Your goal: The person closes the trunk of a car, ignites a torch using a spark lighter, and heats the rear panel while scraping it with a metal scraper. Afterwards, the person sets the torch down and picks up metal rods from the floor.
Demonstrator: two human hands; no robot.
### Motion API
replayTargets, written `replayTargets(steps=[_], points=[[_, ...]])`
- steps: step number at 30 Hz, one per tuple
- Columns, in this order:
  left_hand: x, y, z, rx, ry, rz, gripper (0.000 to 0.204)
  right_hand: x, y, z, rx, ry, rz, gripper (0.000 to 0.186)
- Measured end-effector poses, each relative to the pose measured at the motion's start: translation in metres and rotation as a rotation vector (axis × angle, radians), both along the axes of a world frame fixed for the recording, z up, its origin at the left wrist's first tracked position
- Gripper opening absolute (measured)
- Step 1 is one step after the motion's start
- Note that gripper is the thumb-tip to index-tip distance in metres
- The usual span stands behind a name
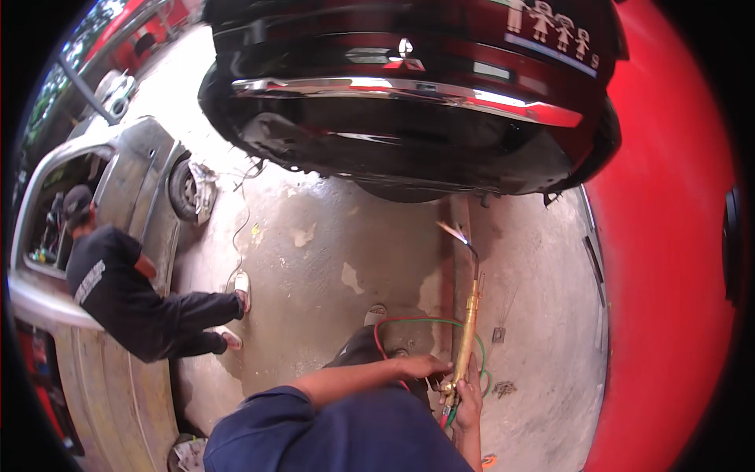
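A brass gas torch [465,338] points up and away from me, with a thin bent dark tip. At its end burns a small orange-white flame [452,230]. My right hand [469,403] is wrapped round the torch's lower handle. From the left, my left hand [423,367] reaches in with curled fingers at the valve end of the handle; their exact hold is partly hidden. A red hose [380,334] and a green hose [485,376] run from the torch's base and loop beside it.
A raised black car [409,118] with a chrome strip overhangs the far side. A red vehicle panel [668,236] walls off the right. At left, a person [118,275] in dark clothes stands beside a stripped, unpainted vehicle [141,181]. A thin cable [238,236] lies on the concrete floor [307,275].
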State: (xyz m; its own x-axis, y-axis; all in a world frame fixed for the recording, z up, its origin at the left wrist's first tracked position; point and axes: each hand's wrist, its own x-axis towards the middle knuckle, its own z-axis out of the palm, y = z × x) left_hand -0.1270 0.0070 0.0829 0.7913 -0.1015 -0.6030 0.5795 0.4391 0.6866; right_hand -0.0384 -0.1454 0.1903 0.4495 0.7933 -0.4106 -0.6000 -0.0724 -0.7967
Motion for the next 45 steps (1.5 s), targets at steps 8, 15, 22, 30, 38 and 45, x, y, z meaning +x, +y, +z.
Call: replayTargets(steps=[8, 15, 22, 30, 38, 45], points=[[-0.052, 0.012, 0.071, -0.038, -0.136, 0.300, 0.035, -0.033, 0.023, 0.021, 0.051, -0.075, 0.359, 0.079], [-0.082, 0.012, 0.043, 0.056, -0.092, 0.602, 0.034, -0.054, 0.038, -0.002, 0.193, -0.114, 0.353, 0.081], [-0.137, 0.063, 0.025, 0.027, 0.154, 1.053, 0.036, -0.068, 0.057, 0.004, 0.212, 0.184, 0.332, 0.086], [-0.230, 0.124, 0.005, -0.003, 0.194, 1.041, 0.040, -0.114, 0.109, 0.006, 0.194, 0.446, 0.308, 0.092], [-0.322, 0.214, -0.044, -0.064, 0.206, 0.969, 0.040, -0.196, 0.206, 0.012, -0.163, -0.011, 0.367, 0.097], [-0.398, 0.321, -0.070, 0.012, 0.236, 1.023, 0.038, -0.257, 0.278, 0.022, -0.331, -0.262, 0.418, 0.071]])
